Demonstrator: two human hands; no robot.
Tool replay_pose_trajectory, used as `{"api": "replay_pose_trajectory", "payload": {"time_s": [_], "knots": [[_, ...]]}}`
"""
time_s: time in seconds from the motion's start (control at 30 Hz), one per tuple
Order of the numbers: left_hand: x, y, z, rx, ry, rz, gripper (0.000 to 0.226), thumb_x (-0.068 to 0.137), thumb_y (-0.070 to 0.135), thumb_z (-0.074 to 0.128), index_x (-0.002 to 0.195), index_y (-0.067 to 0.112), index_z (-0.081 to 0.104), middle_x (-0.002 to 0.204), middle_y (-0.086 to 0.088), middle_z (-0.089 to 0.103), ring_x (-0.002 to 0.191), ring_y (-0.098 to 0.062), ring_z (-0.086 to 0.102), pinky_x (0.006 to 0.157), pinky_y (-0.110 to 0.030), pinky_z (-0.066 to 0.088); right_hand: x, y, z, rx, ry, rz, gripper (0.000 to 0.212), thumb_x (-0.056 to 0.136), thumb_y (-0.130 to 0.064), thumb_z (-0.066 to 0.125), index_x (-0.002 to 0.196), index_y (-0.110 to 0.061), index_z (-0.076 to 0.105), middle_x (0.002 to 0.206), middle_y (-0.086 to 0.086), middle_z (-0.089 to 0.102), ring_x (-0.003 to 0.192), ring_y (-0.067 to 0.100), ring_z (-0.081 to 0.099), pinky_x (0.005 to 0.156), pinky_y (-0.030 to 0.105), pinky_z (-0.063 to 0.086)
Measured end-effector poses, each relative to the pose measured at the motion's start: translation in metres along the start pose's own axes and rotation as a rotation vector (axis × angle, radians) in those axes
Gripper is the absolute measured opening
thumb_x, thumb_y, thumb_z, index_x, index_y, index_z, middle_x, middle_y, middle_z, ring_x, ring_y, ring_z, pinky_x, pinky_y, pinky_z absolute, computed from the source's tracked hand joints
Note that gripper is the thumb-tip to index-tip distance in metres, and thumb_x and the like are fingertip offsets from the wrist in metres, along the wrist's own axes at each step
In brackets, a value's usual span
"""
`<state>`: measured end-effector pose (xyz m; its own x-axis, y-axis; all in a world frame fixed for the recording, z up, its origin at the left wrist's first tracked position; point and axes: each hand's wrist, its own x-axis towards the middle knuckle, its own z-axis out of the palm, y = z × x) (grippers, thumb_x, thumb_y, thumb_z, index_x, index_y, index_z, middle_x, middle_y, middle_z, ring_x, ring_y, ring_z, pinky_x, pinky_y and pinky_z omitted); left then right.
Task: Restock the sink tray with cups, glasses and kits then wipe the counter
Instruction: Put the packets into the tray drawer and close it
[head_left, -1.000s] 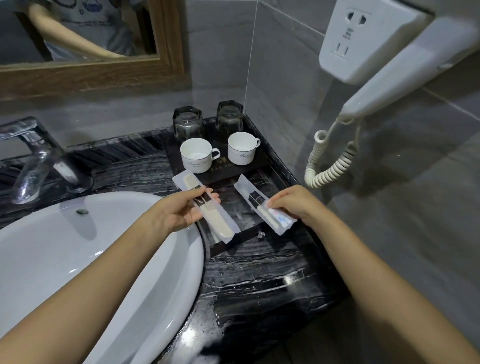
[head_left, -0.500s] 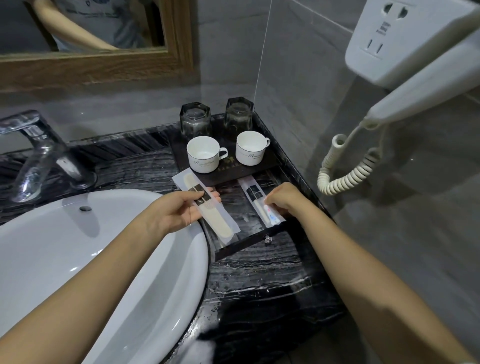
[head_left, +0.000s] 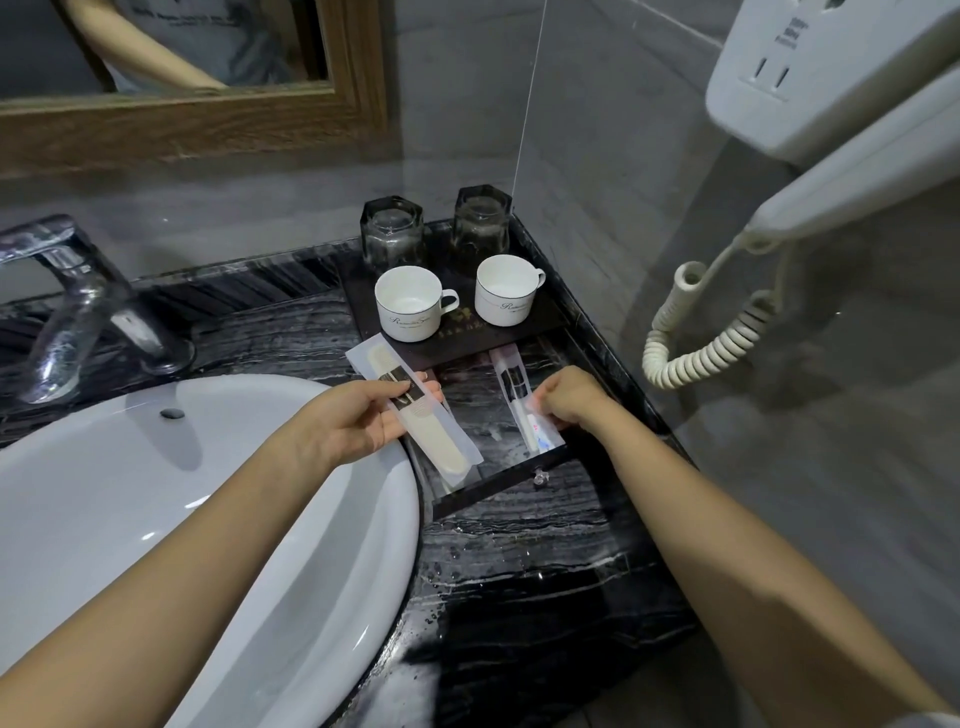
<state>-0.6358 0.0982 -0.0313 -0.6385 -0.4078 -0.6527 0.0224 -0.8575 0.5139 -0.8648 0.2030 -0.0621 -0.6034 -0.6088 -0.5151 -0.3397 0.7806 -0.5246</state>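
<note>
the counter (head_left: 519, 561) is black stone with thin white and grey streaks running across it. the sink (head_left: 156, 519) is plain shiny white. the tap (head_left: 67, 312) is shiny silver. the tray (head_left: 566, 322) is very dark, almost black, with small gold marks on its raised part. two cups (head_left: 410, 306) are white with a thin dark line near the rim and dark curly writing on the side. two glasses (head_left: 392, 234) are clear with a dark grey look. the kit (head_left: 415, 410) in the left hand (head_left: 353, 426) is a see-through white packet with a cream thing inside and a black band. the other kit (head_left: 519, 400) is a clear white packet with a black band and small red and blue bits. the wall is grey tile. the mirror frame (head_left: 208, 124) is brown wood. the hair dryer (head_left: 857, 171) and its curly cord (head_left: 711, 343) are cream white.
</note>
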Motion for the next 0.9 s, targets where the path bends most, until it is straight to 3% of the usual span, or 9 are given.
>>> {"api": "replay_pose_trajectory", "payload": {"time_s": [0.13, 0.3, 0.4, 0.5, 0.63, 0.73, 0.9], "knots": [[0.0, -0.001, 0.001, 0.006, 0.002, -0.004, 0.033, 0.086, -0.003, 0.047, 0.117, -0.004, 0.057, 0.119, -0.018, 0.064, 0.104, -0.028, 0.065, 0.08, -0.038, 0.057, 0.003, 0.004, -0.001, 0.048, -0.045, -0.006, 0.034, 0.083, 0.003, 0.061, 0.058, -0.02, 0.064, 0.067, 0.002, 0.061, 0.058, 0.013, 0.054, 0.062, 0.028, 0.051], [-0.002, -0.005, 0.002, -0.002, -0.002, -0.003, 0.032, 0.087, -0.003, 0.046, 0.117, -0.005, 0.057, 0.107, -0.018, 0.07, 0.093, -0.028, 0.07, 0.076, -0.037, 0.058, 0.004, 0.008, 0.003, 0.006, 0.001, -0.027, 0.03, 0.08, 0.001, 0.064, 0.058, -0.019, 0.062, 0.09, 0.014, 0.069, 0.079, 0.026, 0.064, 0.082, 0.037, 0.057], [-0.002, -0.006, 0.003, 0.011, -0.002, -0.003, 0.031, 0.088, -0.002, 0.045, 0.117, -0.005, 0.056, 0.097, -0.018, 0.073, 0.085, -0.028, 0.072, 0.073, -0.037, 0.059, 0.004, 0.009, 0.005, -0.036, 0.053, -0.04, 0.031, 0.08, 0.0, 0.062, 0.056, -0.02, 0.059, 0.101, 0.016, 0.071, 0.087, 0.03, 0.07, 0.081, 0.04, 0.059], [-0.003, -0.006, 0.004, 0.019, -0.005, -0.002, 0.033, 0.088, -0.001, 0.046, 0.12, -0.004, 0.055, 0.104, -0.017, 0.071, 0.086, -0.028, 0.072, 0.071, -0.036, 0.06, 0.004, 0.01, 0.006, -0.081, 0.073, -0.053, 0.029, 0.08, 0.0, 0.06, 0.056, -0.016, 0.056, 0.102, 0.019, 0.071, 0.09, 0.033, 0.07, 0.082, 0.042, 0.059], [-0.002, -0.006, 0.006, 0.006, -0.029, -0.002, 0.036, 0.089, 0.001, 0.045, 0.124, -0.006, 0.051, 0.115, -0.021, 0.065, 0.096, -0.029, 0.069, 0.075, -0.038, 0.059, 0.003, 0.011, 0.008, -0.107, 0.093, -0.057, 0.011, 0.08, -0.001, 0.056, 0.071, -0.005, 0.062, 0.103, 0.023, 0.07, 0.092, 0.035, 0.069, 0.083, 0.044, 0.058], [-0.002, -0.007, 0.01, 0.024, -0.041, 0.015, 0.035, 0.091, 0.0, 0.041, 0.125, -0.009, 0.048, 0.106, -0.021, 0.069, 0.089, -0.031, 0.071, 0.071, -0.039, 0.06, 0.006, 0.013, 0.009, -0.118, 0.088, -0.049, 0.015, 0.078, 0.001, 0.057, 0.087, 0.005, 0.068, 0.1, 0.024, 0.07, 0.091, 0.036, 0.069, 0.082, 0.046, 0.058], [-0.001, -0.008, 0.014, 0.033, -0.023, 0.033, 0.033, 0.092, -0.001, 0.039, 0.122, -0.01, 0.047, 0.092, -0.021, 0.072, 0.08, -0.03, 0.072, 0.067, -0.038, 0.06, 0.004, 0.012, 0.01, -0.117, 0.075, -0.04, 0.016, 0.08, 0.001, 0.056, 0.089, 0.004, 0.069, 0.1, 0.023, 0.07, 0.09, 0.036, 0.069, 0.082, 0.046, 0.058]]}}
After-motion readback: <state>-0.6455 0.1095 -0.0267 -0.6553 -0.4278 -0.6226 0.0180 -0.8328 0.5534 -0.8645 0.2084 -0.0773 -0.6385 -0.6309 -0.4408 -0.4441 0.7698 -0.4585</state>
